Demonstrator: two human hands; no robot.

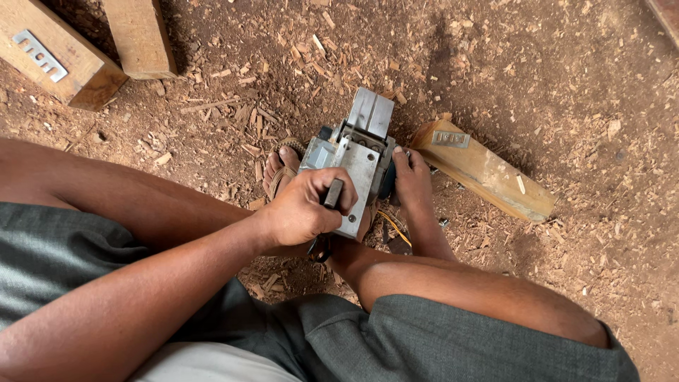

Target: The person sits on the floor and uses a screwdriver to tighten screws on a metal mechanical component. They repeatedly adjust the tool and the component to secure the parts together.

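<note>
step: left hand [304, 209] clamped on a dark tool [332, 193] at the upturned planer [353, 166] base
right hand [410, 177]: steadies planer's side, fingers seemingly closed
next: firm, controlled turning

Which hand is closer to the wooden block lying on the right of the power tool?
The right hand. It rests on the tool's far side, next to the wooden block. The left hand grips a dark handle over the tool, farther away.
</note>
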